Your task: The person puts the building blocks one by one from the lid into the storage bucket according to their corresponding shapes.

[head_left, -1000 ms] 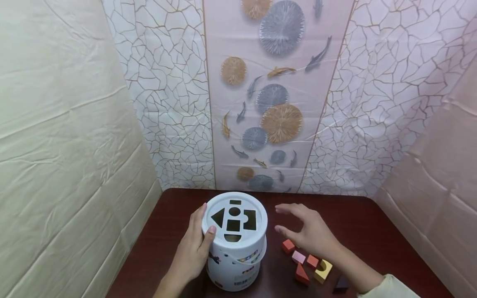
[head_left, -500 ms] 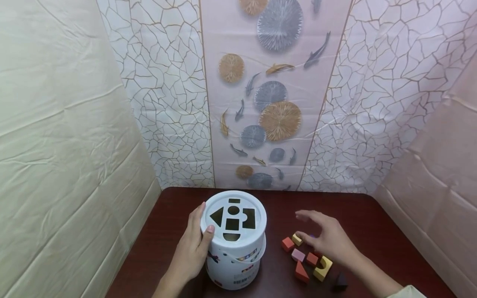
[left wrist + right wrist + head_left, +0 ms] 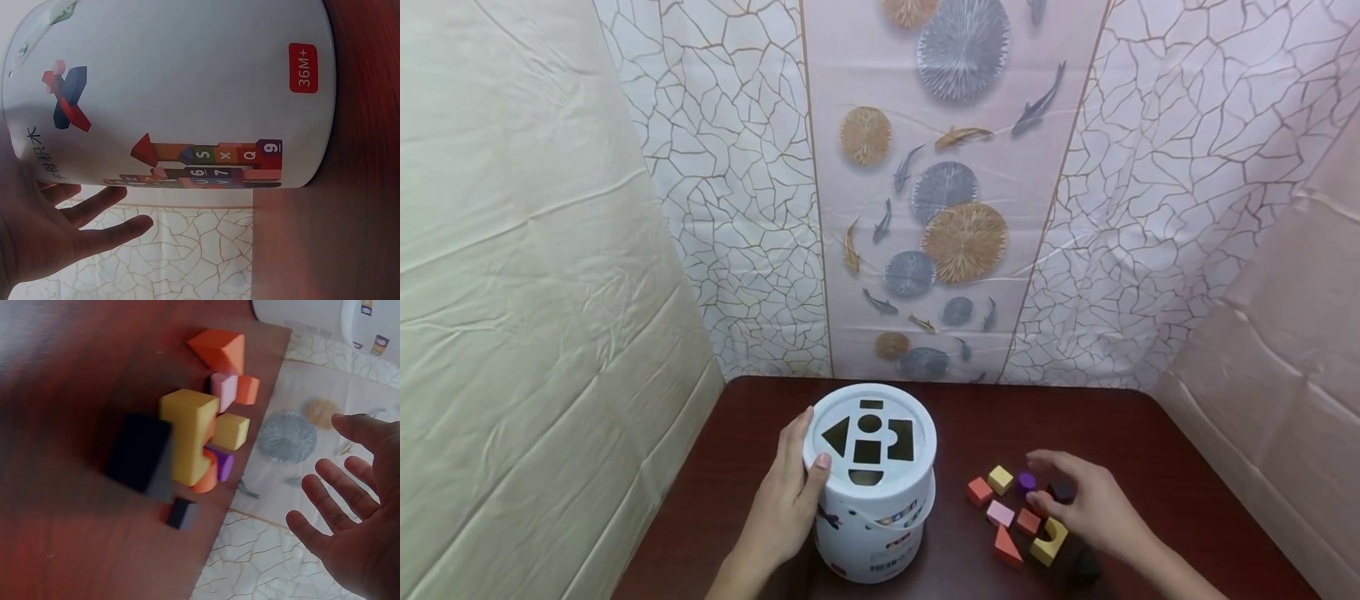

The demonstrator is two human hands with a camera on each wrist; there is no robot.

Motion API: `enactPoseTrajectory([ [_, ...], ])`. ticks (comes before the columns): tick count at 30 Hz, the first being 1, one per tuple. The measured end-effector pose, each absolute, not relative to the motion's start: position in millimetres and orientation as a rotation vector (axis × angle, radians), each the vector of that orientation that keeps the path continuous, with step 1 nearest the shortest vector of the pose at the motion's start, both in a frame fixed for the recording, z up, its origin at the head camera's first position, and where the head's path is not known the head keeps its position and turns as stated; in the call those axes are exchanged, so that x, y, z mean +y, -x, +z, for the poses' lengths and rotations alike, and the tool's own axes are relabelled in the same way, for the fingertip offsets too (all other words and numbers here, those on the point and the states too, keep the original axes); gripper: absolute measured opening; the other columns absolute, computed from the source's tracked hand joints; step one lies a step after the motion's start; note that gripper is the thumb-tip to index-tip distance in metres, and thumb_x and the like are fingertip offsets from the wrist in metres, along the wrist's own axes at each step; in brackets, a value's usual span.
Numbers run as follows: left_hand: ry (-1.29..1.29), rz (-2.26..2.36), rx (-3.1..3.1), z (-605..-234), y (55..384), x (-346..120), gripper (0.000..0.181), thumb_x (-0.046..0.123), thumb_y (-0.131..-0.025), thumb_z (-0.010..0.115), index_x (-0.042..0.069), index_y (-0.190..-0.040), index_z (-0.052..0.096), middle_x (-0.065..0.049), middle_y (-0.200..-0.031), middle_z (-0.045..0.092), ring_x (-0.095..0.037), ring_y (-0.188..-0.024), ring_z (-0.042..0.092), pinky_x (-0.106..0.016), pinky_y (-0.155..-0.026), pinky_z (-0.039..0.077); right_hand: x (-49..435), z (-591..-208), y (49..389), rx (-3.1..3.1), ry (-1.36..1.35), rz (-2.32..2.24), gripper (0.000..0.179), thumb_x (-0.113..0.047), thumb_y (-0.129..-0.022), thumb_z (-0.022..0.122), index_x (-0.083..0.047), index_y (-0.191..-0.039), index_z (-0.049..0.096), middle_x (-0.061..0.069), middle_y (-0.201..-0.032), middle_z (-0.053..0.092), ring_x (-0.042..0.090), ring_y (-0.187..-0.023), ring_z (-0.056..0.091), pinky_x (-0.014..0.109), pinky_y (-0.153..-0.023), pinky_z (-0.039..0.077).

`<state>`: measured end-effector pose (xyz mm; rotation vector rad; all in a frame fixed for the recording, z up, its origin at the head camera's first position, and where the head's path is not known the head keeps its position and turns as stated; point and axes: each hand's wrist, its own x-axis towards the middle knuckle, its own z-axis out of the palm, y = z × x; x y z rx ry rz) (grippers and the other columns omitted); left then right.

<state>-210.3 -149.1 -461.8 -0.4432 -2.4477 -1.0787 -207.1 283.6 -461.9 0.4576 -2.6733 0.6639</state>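
Observation:
A white bucket (image 3: 865, 533) stands upright under a lid (image 3: 842, 402) with several shaped holes. My left hand (image 3: 786, 492) rests against its left side, thumb at the lid's rim; in the left wrist view several fingers (image 3: 119, 236) look fairly straight. My right hand (image 3: 1093, 504) hovers over the loose blocks, fingers apart, holding nothing. Around it lie a yellow arch block (image 3: 1049, 543), a small yellow block (image 3: 1000, 479), a purple cylinder (image 3: 1027, 482), a pink block (image 3: 1000, 513), a red triangular block (image 3: 1007, 547) and an orange cylinder (image 3: 206, 478). A large dark block (image 3: 140, 453) sits nearest the right wrist camera.
A small dark block (image 3: 182, 514) lies apart from the others in the right wrist view. The dark red table (image 3: 970, 408) ends at a patterned cloth (image 3: 760, 250) behind, with pale cloth walls on both sides. The bucket's handle (image 3: 925, 512) hangs down.
My right hand has moved right and down, from beside the bucket to over the blocks, uncovering the small yellow block and the purple cylinder. The left hand stays at the bucket.

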Motion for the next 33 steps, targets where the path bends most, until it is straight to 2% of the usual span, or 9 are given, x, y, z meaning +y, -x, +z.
enactPoseTrajectory([
  [5, 0.426, -1.091, -2.448, -462.7, 210.4, -148.1, 0.064, 0.042, -0.108, 0.045, 0.036, -0.163, 0.012, 0.005, -0.165, 0.027, -0.025, -0.142, 0.047, -0.061, -0.103, 0.050, 294.1, -471.3, 194.9, -2.705, -0.403, 0.633, 0.051, -0.026, -0.075, 0.091, -0.025, -0.121, 0.070, -0.009, -0.108, 0.073, -0.002, -0.089, 0.064, 0.028, -0.073, 0.058],
  [10, 0.403, -1.107, -2.460, -464.5, 210.7, -148.1, 0.064, 0.042, -0.108, 0.045, 0.039, -0.162, 0.012, 0.009, -0.165, 0.027, -0.023, -0.141, 0.047, -0.060, -0.104, 0.049, 302.2, -479.7, 185.2, -2.758, -0.357, 0.568, 0.050, -0.031, -0.073, 0.092, -0.025, -0.117, 0.071, -0.015, -0.103, 0.070, 0.007, -0.093, 0.067, 0.031, -0.077, 0.058],
  [14, 0.402, -1.103, -2.462, -464.7, 210.7, -147.8, 0.064, 0.042, -0.108, 0.045, 0.038, -0.162, 0.012, 0.008, -0.164, 0.027, -0.023, -0.141, 0.047, -0.061, -0.105, 0.049, 312.0, -483.1, 180.1, -2.911, -0.333, 0.602, 0.053, -0.036, -0.072, 0.092, -0.019, -0.117, 0.070, -0.008, -0.104, 0.069, 0.015, -0.094, 0.067, 0.030, -0.073, 0.056],
  [18, 0.418, -1.091, -2.451, -462.7, 210.5, -147.4, 0.064, 0.042, -0.108, 0.044, 0.037, -0.163, 0.012, 0.006, -0.165, 0.027, -0.024, -0.142, 0.047, -0.060, -0.105, 0.049, 324.5, -485.1, 180.7, -3.079, -0.330, 0.673, 0.049, -0.038, -0.074, 0.090, -0.018, -0.114, 0.070, -0.005, -0.103, 0.066, 0.011, -0.093, 0.064, 0.026, -0.070, 0.053],
  [23, 0.420, -1.090, -2.430, -460.6, 211.1, -148.2, 0.064, 0.041, -0.108, 0.046, 0.036, -0.162, 0.013, 0.006, -0.164, 0.028, -0.024, -0.140, 0.048, -0.061, -0.103, 0.050, 338.7, -490.2, 184.1, -3.104, -0.616, 0.751, 0.031, -0.025, -0.078, 0.086, -0.020, -0.105, 0.072, -0.006, -0.104, 0.067, 0.004, -0.095, 0.063, 0.024, -0.073, 0.052],
  [27, 0.410, -1.099, -2.430, -461.1, 211.0, -147.9, 0.064, 0.042, -0.107, 0.046, 0.037, -0.162, 0.014, 0.006, -0.164, 0.029, -0.024, -0.140, 0.049, -0.061, -0.103, 0.050, 345.4, -495.0, 185.8, -3.107, -0.821, 0.901, 0.027, -0.012, -0.078, 0.082, -0.020, -0.101, 0.072, -0.007, -0.103, 0.065, -0.002, -0.094, 0.058, 0.020, -0.073, 0.050],
  [30, 0.412, -1.102, -2.441, -462.2, 211.0, -147.7, 0.063, 0.043, -0.108, 0.045, 0.037, -0.162, 0.013, 0.006, -0.164, 0.029, -0.024, -0.140, 0.048, -0.061, -0.104, 0.050, 347.6, -497.5, 186.6, -3.109, -0.878, 0.944, 0.027, -0.007, -0.078, 0.080, -0.018, -0.101, 0.072, -0.008, -0.102, 0.066, -0.003, -0.092, 0.057, 0.020, -0.072, 0.051],
  [33, 0.415, -1.106, -2.442, -463.1, 210.8, -147.4, 0.062, 0.043, -0.108, 0.044, 0.037, -0.162, 0.013, 0.006, -0.164, 0.029, -0.024, -0.140, 0.048, -0.062, -0.104, 0.050, 347.1, -499.0, 188.3, -3.174, -0.794, 0.926, 0.022, -0.011, -0.082, 0.079, -0.017, -0.103, 0.073, -0.009, -0.100, 0.067, -0.004, -0.088, 0.058, 0.022, -0.070, 0.052],
])
